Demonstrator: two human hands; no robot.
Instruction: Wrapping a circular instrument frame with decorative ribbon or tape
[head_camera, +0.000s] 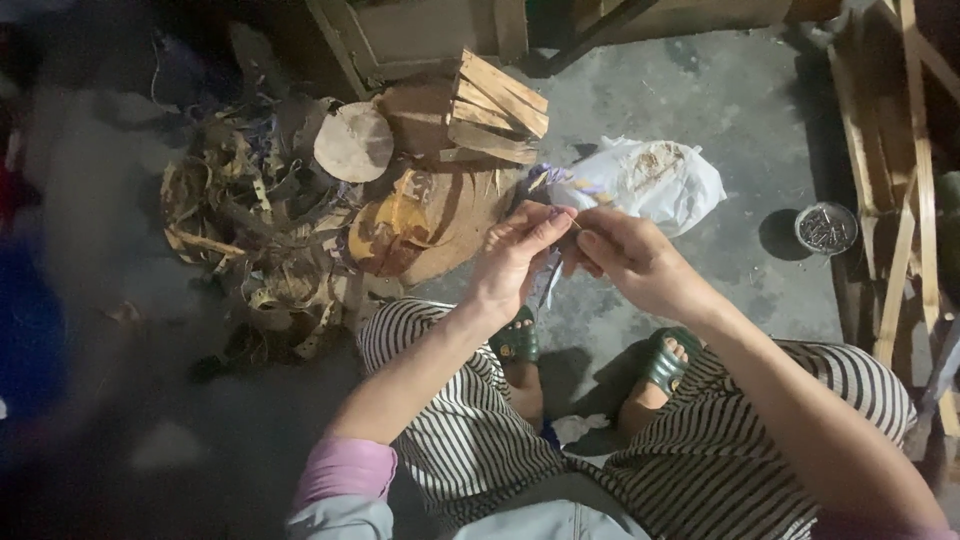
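Observation:
My left hand and my right hand meet in front of me, above my knees. Their fingertips pinch a thin pale purple strip, which hangs down between the hands. The top of the strip is hidden under my fingers. Below the hands I see my striped trousers and my feet in green sandals on the grey concrete floor.
A round wooden block lies on the floor ahead, with split wood pieces and a smaller cut log behind it. A heap of bark strips lies left. A white plastic bag and a tin of nails sit right.

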